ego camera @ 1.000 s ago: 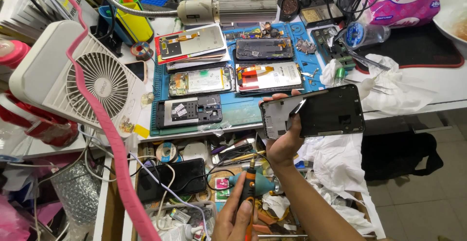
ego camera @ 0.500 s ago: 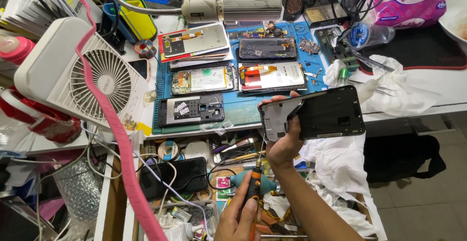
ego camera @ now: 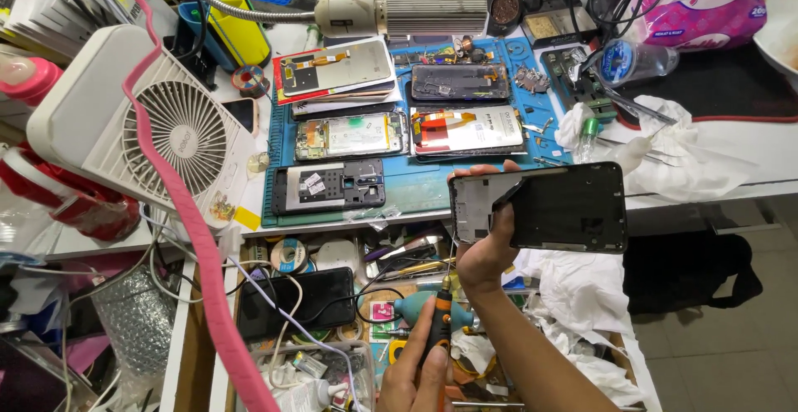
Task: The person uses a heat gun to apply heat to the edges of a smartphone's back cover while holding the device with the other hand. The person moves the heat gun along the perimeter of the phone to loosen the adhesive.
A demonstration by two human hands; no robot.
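Note:
My right hand [ego camera: 484, 250] grips the left end of a black phone frame [ego camera: 544, 207] and holds it level just in front of the table edge, thumb on its near face. Lower down, over the open drawer, my left hand [ego camera: 413, 374] is closed around a black and orange screwdriver [ego camera: 440, 322] with its tip pointing up, a little below the right wrist. On the blue work mat [ego camera: 416, 187] behind lie several opened phones and screens, among them a dark phone body [ego camera: 329, 186] and a white-backed screen [ego camera: 470, 129].
A white fan [ego camera: 141, 125] with a pink strap [ego camera: 199, 246] across it stands at the left. A lamp head [ego camera: 399, 13] hangs over the mat. White cloths [ego camera: 682, 158] lie at the right. The open drawer [ego camera: 332, 312] holds a black phone, cables and tools.
Both hands stay almost where they were, with the phone frame and the screwdriver still held. Only the view has shifted slightly.

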